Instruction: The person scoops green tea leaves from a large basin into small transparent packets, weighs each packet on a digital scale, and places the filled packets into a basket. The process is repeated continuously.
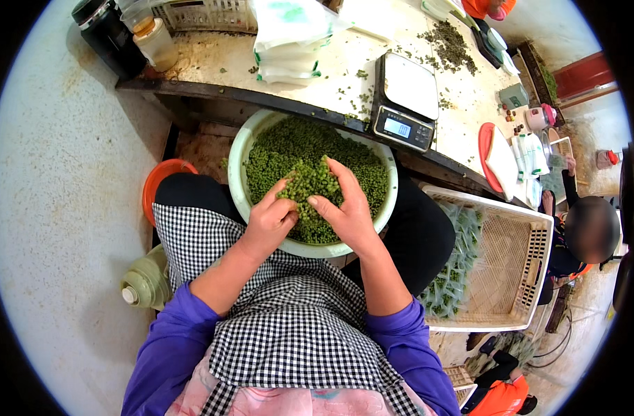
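A pale round basin (235, 183) sits between my knees, filled with small, round, green berry-like beads (275, 140). Over its middle, my left hand (271, 214) and my right hand (348, 205) hold a loose handful of green clusters (313, 182) between them. The left fingers pinch the clusters' near left side. My right thumb and fingers cup their right side, the thumb lying across the front. Part of the heap is hidden beneath both hands.
A digital scale (406, 101) stands on the worktable (213, 57) beside stacked plastic bags (288, 47). At right, a crate (504, 270) holds filled clear bags (455, 255). A red bucket (158, 177) and a green jug (148, 281) stand left. Other people (561, 249) work to the right.
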The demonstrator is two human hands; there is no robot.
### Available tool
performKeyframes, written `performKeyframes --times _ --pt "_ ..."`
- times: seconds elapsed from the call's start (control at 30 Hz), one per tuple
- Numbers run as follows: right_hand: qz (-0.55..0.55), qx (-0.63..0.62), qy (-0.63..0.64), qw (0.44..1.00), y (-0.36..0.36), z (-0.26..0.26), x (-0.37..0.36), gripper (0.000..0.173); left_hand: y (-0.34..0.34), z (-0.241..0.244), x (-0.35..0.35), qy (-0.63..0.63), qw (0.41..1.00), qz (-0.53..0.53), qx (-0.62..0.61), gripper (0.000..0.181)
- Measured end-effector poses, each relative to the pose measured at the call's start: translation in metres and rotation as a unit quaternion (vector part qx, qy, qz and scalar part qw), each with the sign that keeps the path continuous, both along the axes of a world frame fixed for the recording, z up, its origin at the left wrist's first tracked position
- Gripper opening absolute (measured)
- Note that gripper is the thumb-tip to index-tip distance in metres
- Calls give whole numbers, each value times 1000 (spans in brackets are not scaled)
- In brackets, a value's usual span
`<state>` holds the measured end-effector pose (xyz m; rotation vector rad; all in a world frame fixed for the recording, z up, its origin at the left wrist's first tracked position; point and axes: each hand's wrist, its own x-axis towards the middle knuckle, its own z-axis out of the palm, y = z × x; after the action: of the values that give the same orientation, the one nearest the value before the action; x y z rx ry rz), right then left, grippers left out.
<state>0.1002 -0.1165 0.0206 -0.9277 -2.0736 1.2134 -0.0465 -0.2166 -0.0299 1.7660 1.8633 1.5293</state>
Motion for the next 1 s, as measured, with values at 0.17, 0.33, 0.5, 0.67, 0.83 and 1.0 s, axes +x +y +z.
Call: performKeyframes --times 0.17,0.33,0.5,0.67,0.83,1.0 --pt "58 -77 -35 995 -6 7 1 69 -10 1 -1 -12 1000 -7 -28 18" --pt "79 -43 94 991 -16 2 2 26 -11 4 -1 -16 1000 -7 -22 19" --pt "0 19 22 1000 -16 0 -1 40 -17 -3 3 1 1000 -21 -10 17" --pt "1 -16 -116 993 -5 -1 8 51 -18 -4 7 32 998 -51 -10 15" --pt "8 27 -236 971 -5 1 8 40 -14 2 13 122 985 -107 54 10" --pt "-38 131 -322 937 -10 -7 -10 41 -6 -8 20 90 994 -53 44 11"
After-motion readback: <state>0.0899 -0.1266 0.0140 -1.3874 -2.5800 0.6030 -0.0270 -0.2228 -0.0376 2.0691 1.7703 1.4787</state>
